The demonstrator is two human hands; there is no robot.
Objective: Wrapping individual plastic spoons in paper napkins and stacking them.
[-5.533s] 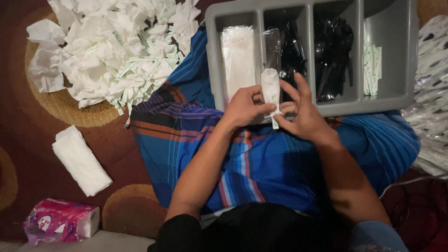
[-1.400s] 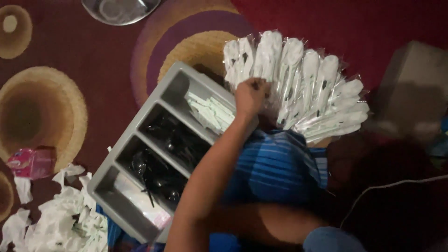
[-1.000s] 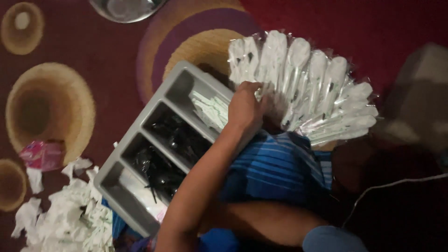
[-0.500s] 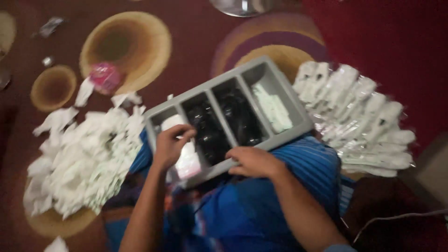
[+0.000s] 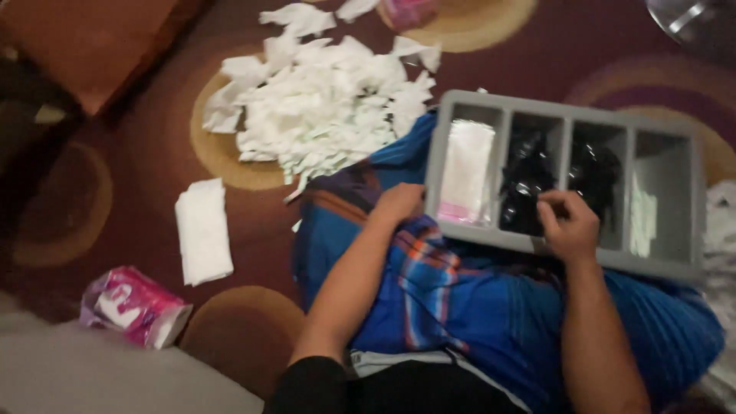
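At about eight o'clock in the view a pink plastic tissue packet (image 5: pixel 134 305) lies on the patterned maroon carpet (image 5: pixel 92 192). Just above it, toward nine o'clock, sits a flat stack of folded white napkins (image 5: pixel 202 231). At eleven o'clock a loose heap of crumpled white napkins (image 5: pixel 326 103) spreads over a tan circle in the carpet.

In the middle, a blue striped cloth (image 5: pixel 460 307) covers the person's lap. The left hand (image 5: pixel 399 207) rests at the near left corner of a grey four-compartment cutlery tray (image 5: pixel 475 103), its fingers curled against the cloth at the tray's edge; whether it grips anything cannot be told through the blur. The tray lies on the lap at about two o'clock from the centre of the view.

Its leftmost compartment holds clear-wrapped white packets (image 5: pixel 464 172). The two middle compartments hold black plastic cutlery (image 5: pixel 525 180). The right hand (image 5: pixel 567 226) sits over the tray's near wall, fingers bent down into the second compartment and touching the black cutlery; it cannot be told whether it has pinched a piece. The rightmost compartment holds a few slim white wrapped pieces (image 5: pixel 642 218).

The two hands are well apart, one at each side of the tray's near edge. At three o'clock, at the frame's edge, part of a pile of wrapped white bundles (image 5: pixel 721 222) shows.
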